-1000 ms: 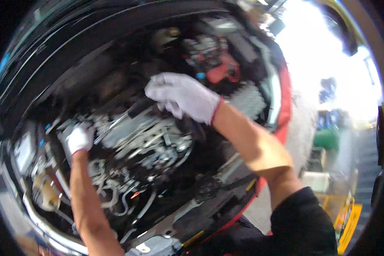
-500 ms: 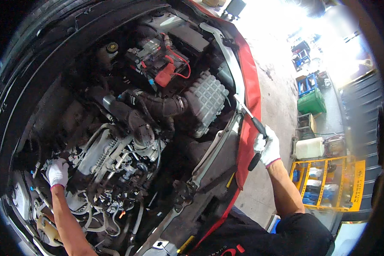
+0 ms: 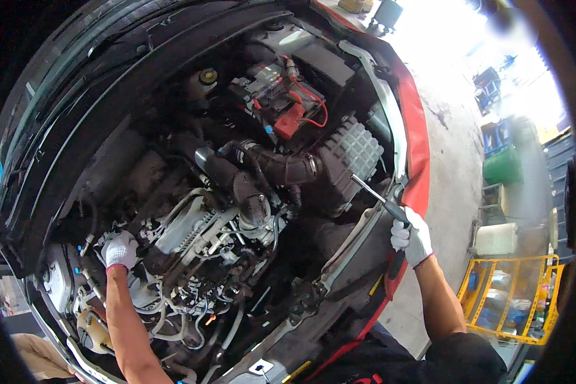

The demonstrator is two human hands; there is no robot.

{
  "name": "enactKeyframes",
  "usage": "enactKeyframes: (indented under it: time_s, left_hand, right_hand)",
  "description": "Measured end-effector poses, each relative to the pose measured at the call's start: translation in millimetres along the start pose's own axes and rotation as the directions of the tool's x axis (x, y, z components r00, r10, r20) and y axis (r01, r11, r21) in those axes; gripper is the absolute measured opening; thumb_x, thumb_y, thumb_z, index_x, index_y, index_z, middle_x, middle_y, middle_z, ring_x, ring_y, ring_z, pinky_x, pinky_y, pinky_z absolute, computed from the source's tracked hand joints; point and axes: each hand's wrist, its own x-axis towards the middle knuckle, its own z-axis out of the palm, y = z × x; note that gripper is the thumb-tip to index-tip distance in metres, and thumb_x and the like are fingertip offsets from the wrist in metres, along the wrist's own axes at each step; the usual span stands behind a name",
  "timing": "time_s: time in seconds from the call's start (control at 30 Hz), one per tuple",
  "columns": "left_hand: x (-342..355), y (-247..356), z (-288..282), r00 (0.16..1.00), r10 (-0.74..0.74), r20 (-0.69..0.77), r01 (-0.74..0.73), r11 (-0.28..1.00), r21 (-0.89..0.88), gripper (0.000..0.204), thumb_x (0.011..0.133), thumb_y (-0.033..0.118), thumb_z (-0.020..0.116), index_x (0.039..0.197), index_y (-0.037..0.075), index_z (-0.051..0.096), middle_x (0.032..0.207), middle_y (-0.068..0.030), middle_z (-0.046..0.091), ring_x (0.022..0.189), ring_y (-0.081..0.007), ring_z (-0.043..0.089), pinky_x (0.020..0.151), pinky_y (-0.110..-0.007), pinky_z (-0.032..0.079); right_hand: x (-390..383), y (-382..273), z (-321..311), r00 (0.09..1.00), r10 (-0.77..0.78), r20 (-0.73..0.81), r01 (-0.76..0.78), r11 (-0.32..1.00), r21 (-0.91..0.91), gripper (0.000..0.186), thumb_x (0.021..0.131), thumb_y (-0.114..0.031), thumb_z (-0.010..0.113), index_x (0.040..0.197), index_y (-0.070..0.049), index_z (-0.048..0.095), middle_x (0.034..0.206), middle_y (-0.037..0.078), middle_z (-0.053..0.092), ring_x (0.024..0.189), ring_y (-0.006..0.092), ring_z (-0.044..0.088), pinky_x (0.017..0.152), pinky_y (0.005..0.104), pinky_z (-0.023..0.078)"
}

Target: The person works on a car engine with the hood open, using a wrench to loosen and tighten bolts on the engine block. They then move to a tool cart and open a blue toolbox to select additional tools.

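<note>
In the open engine bay, my gloved left hand [image 3: 120, 249] reaches among metal fittings and hoses at the engine's left part [image 3: 182, 237]; its fingers are curled, and what they grip is hidden. My gloved right hand [image 3: 411, 238] is closed round the black handle of a screwdriver-like tool [image 3: 372, 192] over the red cover [image 3: 415, 141] on the right fender. The tool's metal shaft points up-left toward the grey ribbed air box [image 3: 355, 153]. Black intake hoses [image 3: 243, 182] lie between my hands, and a battery with a red terminal cover [image 3: 289, 123] sits farther back.
A translucent reservoir [image 3: 93, 333] is at the lower left, near another person's beige-clad leg [image 3: 31, 352]. Beyond the fender are the floor [image 3: 448, 192], a green bin [image 3: 500, 165], a white container [image 3: 496, 238] and a yellow rack [image 3: 512, 294]. The raised black hood edge curves overhead [image 3: 77, 121].
My right hand has moved from over the engine's middle rightward to the fender cover, with the tool in it. My left hand stays at the engine's left part. The view has shifted.
</note>
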Motion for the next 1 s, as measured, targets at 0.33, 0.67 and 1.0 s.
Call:
enactKeyframes:
  time_s: [0.33,0.67,1.0]
  left_hand:
    - [-9.2,4.2,-4.1,0.992,0.047,-0.114,-0.054,0.997,-0.060,0.032,0.087,0.040,0.065,0.104,0.014,0.072,0.095,-0.0189,0.074,0.092,-0.0373,0.071,0.084,-0.048,0.053]
    - [-10.8,17.8,-9.1,0.991,0.008,-0.137,-0.018,0.998,-0.066,0.032,0.091,0.040,0.060,0.103,0.014,0.075,0.097,-0.0174,0.075,0.092,-0.0364,0.071,0.085,-0.049,0.053]
    - [-1.2,-0.6,23.2,0.994,0.002,-0.113,-0.003,1.000,-0.011,0.041,0.098,0.043,0.056,0.114,0.008,0.070,0.109,-0.0260,0.070,0.101,-0.0446,0.068,0.088,-0.054,0.053]
  right_hand:
    - [0.7,-2.8,-6.0,0.994,0.078,0.080,-0.073,0.995,-0.067,0.031,0.101,-0.042,0.059,0.112,-0.013,0.062,0.069,-0.004,0.049,0.047,0.0063,0.036,0.040,0.0240,0.028]
    - [-22.0,-18.7,43.0,0.735,0.667,0.120,-0.364,0.538,-0.760,0.025,0.099,-0.021,0.065,0.117,-0.004,0.069,0.074,0.003,0.063,0.051,0.0058,0.048,0.044,0.0219,0.034]
    - [-29.7,24.3,86.3,0.609,0.786,0.109,-0.035,0.163,-0.986,0.032,0.099,-0.026,0.068,0.124,-0.005,0.066,0.087,0.003,0.068,0.064,0.0086,0.060,0.058,0.0260,0.051]
